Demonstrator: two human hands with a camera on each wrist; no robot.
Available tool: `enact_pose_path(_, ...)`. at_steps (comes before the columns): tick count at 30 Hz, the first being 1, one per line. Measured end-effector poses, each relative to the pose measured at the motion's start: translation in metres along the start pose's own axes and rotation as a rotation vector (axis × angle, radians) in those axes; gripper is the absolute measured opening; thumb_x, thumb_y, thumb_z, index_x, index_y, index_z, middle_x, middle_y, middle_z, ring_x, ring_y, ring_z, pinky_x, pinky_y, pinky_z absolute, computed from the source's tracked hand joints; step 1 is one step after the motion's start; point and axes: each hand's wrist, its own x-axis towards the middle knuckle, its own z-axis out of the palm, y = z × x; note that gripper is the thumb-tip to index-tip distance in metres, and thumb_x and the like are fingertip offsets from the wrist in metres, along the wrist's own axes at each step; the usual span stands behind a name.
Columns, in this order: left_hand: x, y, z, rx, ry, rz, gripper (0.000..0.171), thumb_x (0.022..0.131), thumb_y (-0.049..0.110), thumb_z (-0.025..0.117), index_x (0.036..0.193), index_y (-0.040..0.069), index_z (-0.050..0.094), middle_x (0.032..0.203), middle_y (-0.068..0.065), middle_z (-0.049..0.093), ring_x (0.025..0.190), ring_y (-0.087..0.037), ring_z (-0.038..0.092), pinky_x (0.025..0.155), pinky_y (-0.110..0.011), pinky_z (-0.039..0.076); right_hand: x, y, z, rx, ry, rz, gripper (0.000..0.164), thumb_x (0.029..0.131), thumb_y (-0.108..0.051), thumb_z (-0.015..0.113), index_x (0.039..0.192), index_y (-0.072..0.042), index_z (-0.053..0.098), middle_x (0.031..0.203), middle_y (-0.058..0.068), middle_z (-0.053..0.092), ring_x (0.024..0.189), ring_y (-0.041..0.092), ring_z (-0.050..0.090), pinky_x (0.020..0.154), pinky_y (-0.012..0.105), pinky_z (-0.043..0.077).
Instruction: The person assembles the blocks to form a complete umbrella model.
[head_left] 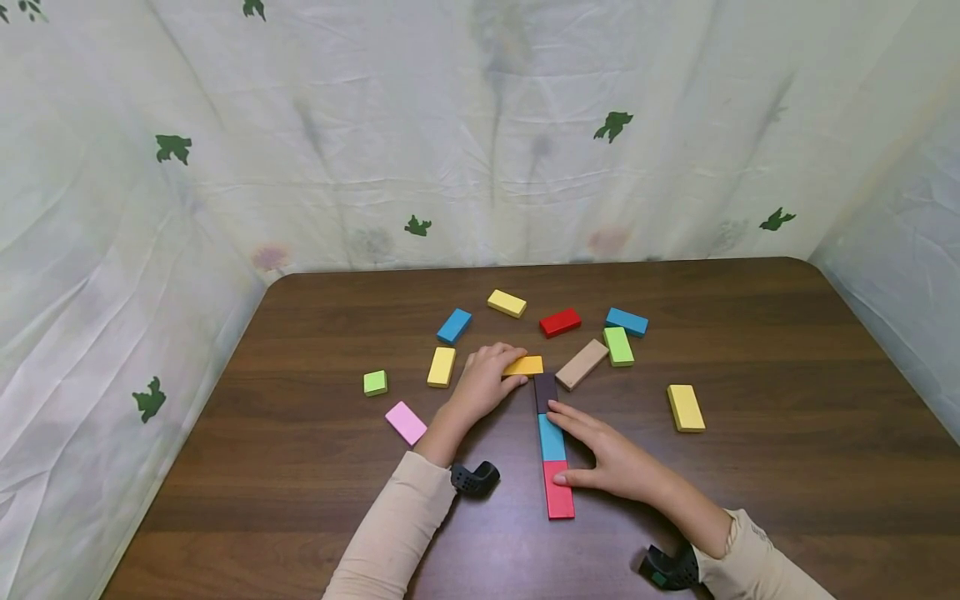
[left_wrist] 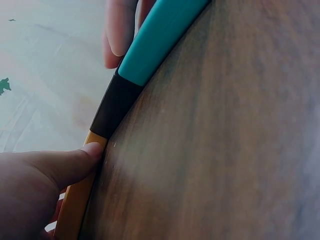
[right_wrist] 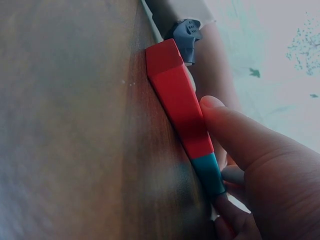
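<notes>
Three blocks lie end to end in a line toward me: a dark block [head_left: 545, 390], a blue block [head_left: 552, 442] and a red block [head_left: 559, 502]. Crosswise at the line's far end lies an orange block [head_left: 531, 365], which my left hand [head_left: 482, 385] pinches between thumb and fingers. In the left wrist view the orange block [left_wrist: 75, 205] meets the dark block [left_wrist: 115, 105]. My right hand [head_left: 618, 462] rests along the line's right side, fingers extended. Its fingertips touch near where dark and blue meet, and its thumb touches the red block [right_wrist: 180, 105].
Close to the dark block's right lies a tan block [head_left: 582, 365]. Beyond it are a green block [head_left: 618, 347], a blue block [head_left: 627, 322] and a red block [head_left: 560, 322]. A pink block [head_left: 407, 423] and small green cube [head_left: 375, 383] lie left; several yellow blocks are scattered.
</notes>
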Motion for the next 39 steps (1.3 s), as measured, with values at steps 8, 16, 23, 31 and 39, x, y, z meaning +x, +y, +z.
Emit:
enact_pose_path(8, -0.005, 0.002, 0.001, 0.053, 0.038, 0.016, 0.051, 0.083, 0.033, 0.064, 0.129, 0.014, 0.05, 0.124, -0.003, 0.05, 0.116, -0.02, 0.042, 0.102, -0.046, 0.017, 0.0, 0.0, 0.0, 0.005, 0.002, -0.004, 0.078, 0.077, -0.052, 0.063, 0.138, -0.013, 0.036, 0.145, -0.001, 0.025, 0.129, 0.019, 0.026, 0.099, 0.045, 0.029)
enact_pose_path(16, -0.016, 0.01, -0.001, 0.016, 0.065, 0.109, 0.044, 0.087, 0.03, 0.059, 0.126, 0.008, 0.053, 0.125, -0.006, 0.05, 0.117, -0.022, 0.043, 0.101, -0.041, 0.026, 0.001, 0.0, 0.0, 0.013, -0.002, 0.003, 0.077, 0.077, -0.052, 0.063, 0.139, -0.014, 0.036, 0.145, -0.001, 0.025, 0.129, 0.021, 0.026, 0.098, 0.046, 0.029)
enact_pose_path(23, -0.022, 0.011, 0.0, 0.002, 0.034, 0.135, 0.043, 0.09, 0.033, 0.054, 0.125, 0.008, 0.054, 0.125, -0.006, 0.05, 0.118, -0.021, 0.042, 0.097, -0.041, 0.032, 0.0, 0.001, 0.0, 0.01, 0.005, -0.002, 0.077, 0.077, -0.052, 0.063, 0.138, -0.014, 0.036, 0.145, -0.002, 0.025, 0.129, 0.02, 0.026, 0.098, 0.045, 0.029)
enact_pose_path(31, -0.023, 0.006, -0.004, 0.009, -0.058, 0.171, 0.057, 0.087, 0.045, 0.053, 0.131, 0.009, 0.048, 0.132, -0.006, 0.042, 0.122, -0.023, 0.036, 0.1, -0.041, 0.028, 0.0, 0.002, 0.001, 0.008, 0.007, -0.012, 0.077, 0.077, -0.052, 0.063, 0.138, -0.013, 0.037, 0.145, -0.002, 0.025, 0.129, 0.021, 0.026, 0.098, 0.046, 0.029)
enact_pose_path(39, -0.027, 0.006, -0.007, -0.003, -0.159, 0.157, 0.084, 0.075, 0.066, 0.053, 0.137, 0.012, 0.037, 0.14, -0.005, 0.031, 0.127, -0.023, 0.028, 0.1, -0.039, 0.028, 0.0, 0.001, 0.0, 0.01, 0.0, -0.012, 0.078, 0.077, -0.051, 0.062, 0.139, -0.013, 0.035, 0.145, -0.001, 0.025, 0.13, 0.02, 0.025, 0.099, 0.046, 0.028)
